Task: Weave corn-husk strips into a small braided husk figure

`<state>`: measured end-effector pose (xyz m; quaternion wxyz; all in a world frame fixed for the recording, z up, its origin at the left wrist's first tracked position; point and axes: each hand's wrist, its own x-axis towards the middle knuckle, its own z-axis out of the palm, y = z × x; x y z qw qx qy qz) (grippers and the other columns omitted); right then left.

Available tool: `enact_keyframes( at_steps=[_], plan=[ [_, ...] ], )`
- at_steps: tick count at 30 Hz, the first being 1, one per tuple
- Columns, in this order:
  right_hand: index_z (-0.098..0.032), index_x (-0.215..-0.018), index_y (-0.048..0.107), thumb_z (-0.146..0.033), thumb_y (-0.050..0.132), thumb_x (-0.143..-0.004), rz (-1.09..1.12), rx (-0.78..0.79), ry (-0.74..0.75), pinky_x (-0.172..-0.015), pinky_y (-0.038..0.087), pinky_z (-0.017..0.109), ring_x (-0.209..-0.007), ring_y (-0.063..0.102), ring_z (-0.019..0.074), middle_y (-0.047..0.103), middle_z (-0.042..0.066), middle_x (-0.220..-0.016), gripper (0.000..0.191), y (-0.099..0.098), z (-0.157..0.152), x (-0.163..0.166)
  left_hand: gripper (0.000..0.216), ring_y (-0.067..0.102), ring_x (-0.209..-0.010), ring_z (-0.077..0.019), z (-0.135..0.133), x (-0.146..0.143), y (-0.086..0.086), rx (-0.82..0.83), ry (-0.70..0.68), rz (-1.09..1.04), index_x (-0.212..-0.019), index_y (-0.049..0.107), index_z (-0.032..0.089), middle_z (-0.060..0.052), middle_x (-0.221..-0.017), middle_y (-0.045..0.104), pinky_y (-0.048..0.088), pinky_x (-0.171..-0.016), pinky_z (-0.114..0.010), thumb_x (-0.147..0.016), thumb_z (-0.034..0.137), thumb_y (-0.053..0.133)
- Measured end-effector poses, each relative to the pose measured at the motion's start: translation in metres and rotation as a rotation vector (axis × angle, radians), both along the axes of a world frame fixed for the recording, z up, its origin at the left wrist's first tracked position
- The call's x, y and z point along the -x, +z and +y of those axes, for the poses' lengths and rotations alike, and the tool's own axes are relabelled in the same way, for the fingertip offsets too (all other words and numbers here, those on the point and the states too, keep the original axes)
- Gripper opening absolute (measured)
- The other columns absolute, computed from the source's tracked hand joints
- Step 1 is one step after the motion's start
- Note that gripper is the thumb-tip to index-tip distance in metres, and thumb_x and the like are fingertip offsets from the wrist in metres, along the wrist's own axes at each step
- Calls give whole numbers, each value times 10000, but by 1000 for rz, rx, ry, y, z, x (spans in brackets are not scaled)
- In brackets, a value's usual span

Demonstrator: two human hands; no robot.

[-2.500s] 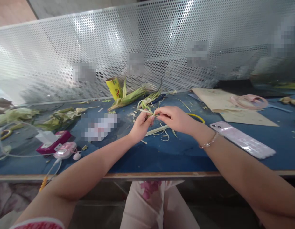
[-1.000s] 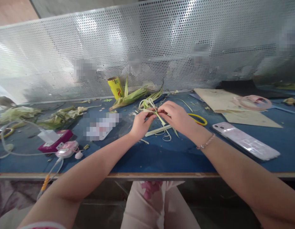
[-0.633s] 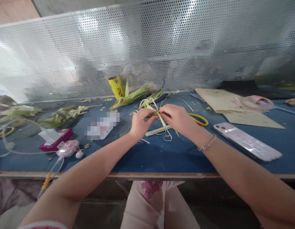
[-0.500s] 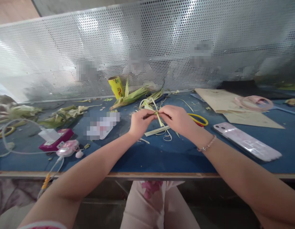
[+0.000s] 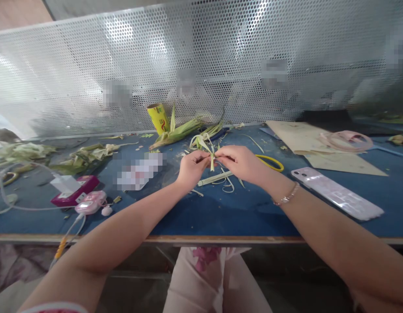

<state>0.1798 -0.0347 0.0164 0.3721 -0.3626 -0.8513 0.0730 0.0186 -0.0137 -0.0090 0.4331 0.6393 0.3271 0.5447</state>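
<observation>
Above the table [image 5: 214, 217], left hand [image 5: 191, 168] and right hand [image 5: 240, 163] pinch husk strips [image 5: 212, 165]; behind, leaves [image 5: 180, 132] crowd a yellow tube [image 5: 158, 120], inside unseen.

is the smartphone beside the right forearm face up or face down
Face down: the smartphone lies back upward, its camera lenses showing.

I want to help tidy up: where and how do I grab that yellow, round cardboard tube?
Probably hold the yellow tube around its upper half, from the left: it stands slightly tilted, uncovered up there, while the green, leafy corn-husk bundle crowds its lower front and right.
</observation>
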Motion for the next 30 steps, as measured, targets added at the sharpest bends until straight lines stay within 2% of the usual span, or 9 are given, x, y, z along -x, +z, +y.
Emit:
enact_keyframes(
  at_steps=[10, 17, 21, 24, 26, 27, 30],
  plan=[
    [-168, -794, 611, -145, 432, -818, -73, 111, 32, -559, 305, 262, -584, 428, 109, 536, 4, -664, 182, 5, 1, -8, 241, 649, -582, -152, 1, 1, -3, 29, -37, 21, -674, 624, 154, -16, -626, 666, 542, -634, -311, -660, 381, 705],
    [-181, -821, 627, -194, 443, -857, -103, 129, 78, -562, 322, 265, -606, 445, 114, 568, 13, -693, 188, 3, 0, -9, 236, 649, -582, -144, 1, 2, -3, 37, -37, 41, -678, 622, 146, -18, -626, 668, 541, -647, -305, -661, 367, 706],
    [-194, -916, 646, -241, 428, -878, -156, 159, -14, -549, 345, 277, -561, 465, 122, 575, 13, -656, 226, 11, -1, -7, 215, 647, -595, -133, 5, 4, 0, -9, 13, 67, -700, 638, 144, -19, -638, 675, 538, -639, -284, -670, 348, 701],
    [-188, -1100, 611, -414, 443, -879, -222, 132, -164, -623, 428, 334, -715, 582, 204, 648, 90, -822, 358, 15, -14, -27, 192, 652, -630, -125, 7, 7, 4, -41, 92, 37, -717, 627, 141, -27, -692, 685, 537, -658, -280, -703, 326, 679],
    [-175, -1219, 544, -514, 462, -847, -184, 21, -344, -729, 460, 427, -976, 577, 317, 622, 171, -1069, 510, 0, -28, -48, 176, 657, -648, -125, 10, 9, 7, -45, 143, -4, -726, 617, 139, -34, -719, 686, 534, -661, -279, -724, 309, 662],
    [-180, -1260, 510, -520, 465, -843, -139, -28, -421, -770, 459, 467, -1056, 545, 350, 589, 188, -1150, 540, -17, -36, -57, 170, 658, -650, -124, 11, 10, 8, -44, 162, -26, -730, 614, 138, -37, -724, 686, 533, -659, -278, -733, 303, 653],
    [-212, -1304, 463, -471, 467, -856, -119, -66, -306, -856, 455, 513, -1177, 474, 365, 513, 180, -1278, 517, -94, -56, -68, 166, 650, -629, -112, 20, 13, 7, -40, 201, -89, -734, 620, 131, -42, -717, 683, 529, -642, -263, -749, 296, 636]
  ],
)
